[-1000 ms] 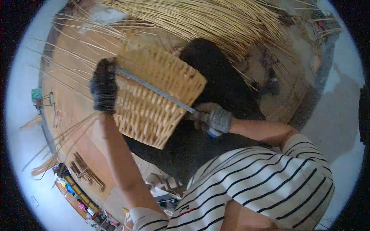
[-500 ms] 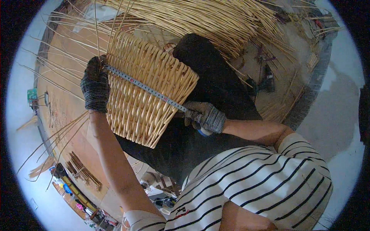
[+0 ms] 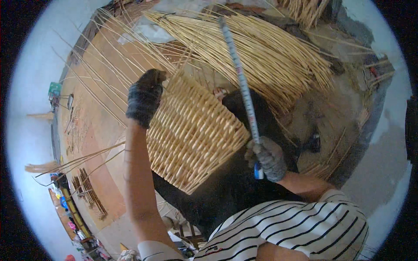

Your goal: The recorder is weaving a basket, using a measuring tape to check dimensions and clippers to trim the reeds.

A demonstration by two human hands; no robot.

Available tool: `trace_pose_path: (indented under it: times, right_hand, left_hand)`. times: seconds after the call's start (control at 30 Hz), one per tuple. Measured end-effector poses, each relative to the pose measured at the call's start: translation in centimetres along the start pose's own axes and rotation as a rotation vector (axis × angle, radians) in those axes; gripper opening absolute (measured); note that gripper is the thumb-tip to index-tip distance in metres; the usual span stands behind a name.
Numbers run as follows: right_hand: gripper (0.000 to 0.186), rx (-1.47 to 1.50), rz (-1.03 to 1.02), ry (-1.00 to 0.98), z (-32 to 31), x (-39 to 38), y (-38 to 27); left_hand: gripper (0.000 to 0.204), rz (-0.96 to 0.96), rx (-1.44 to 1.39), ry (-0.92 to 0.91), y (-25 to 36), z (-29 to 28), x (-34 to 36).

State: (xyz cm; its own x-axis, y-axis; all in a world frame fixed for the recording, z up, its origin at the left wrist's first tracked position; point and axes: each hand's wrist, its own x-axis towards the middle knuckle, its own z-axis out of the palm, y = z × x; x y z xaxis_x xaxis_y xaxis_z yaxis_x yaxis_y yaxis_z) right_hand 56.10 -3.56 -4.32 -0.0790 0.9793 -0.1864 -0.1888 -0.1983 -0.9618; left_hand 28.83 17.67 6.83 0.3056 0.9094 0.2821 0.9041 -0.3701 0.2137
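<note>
A half-woven wicker basket (image 3: 193, 132) lies tilted in the middle of the frame, resting against the person's dark-trousered lap, its unwoven stakes (image 3: 100, 82) fanning toward the upper left. The left hand (image 3: 143, 98), in a dark glove, is closed over the basket's upper left edge, just left of centre. The right hand (image 3: 267, 158), in a grey glove, sits right of centre, fist closed round the blue case of a tape measure (image 3: 241, 82); the tape's blade stands free and runs up from the fist to the top centre of the frame, apart from the basket.

Behind the blade, across the upper middle and upper right, lies a large bundle of pale willow rods (image 3: 261, 52). A brown board floor (image 3: 93, 143) fills the left side. At the far left edge sits a small green packet-like object (image 3: 55, 88), too small to tell further. Along the lower left rim lies a row of small coloured things (image 3: 72, 215), blue and yellow among them, blurred. The striped shirt (image 3: 296, 230) fills the lower right.
</note>
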Motion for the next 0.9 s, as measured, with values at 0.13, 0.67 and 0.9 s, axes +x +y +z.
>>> trace_pose_path:
  times: [0.13, 0.67, 0.9]
  right_hand:
    - [0.032, 0.058, 0.01, 0.099, -1.8, 2.3, -2.2]
    - [0.026, 0.284, 0.074, -0.042, -1.4, 11.3, -6.1]
    - [0.018, -0.115, -0.345, -0.117, 5.0, 21.9, -7.7]
  left_hand:
    - [0.025, 0.091, -0.096, -0.227, 0.0, 1.2, 2.9]
    - [0.028, 0.11, -0.43, -0.567, -2.1, 0.4, 5.1]
    - [0.03, 0.162, -0.142, -0.296, -1.3, 1.7, 3.4]
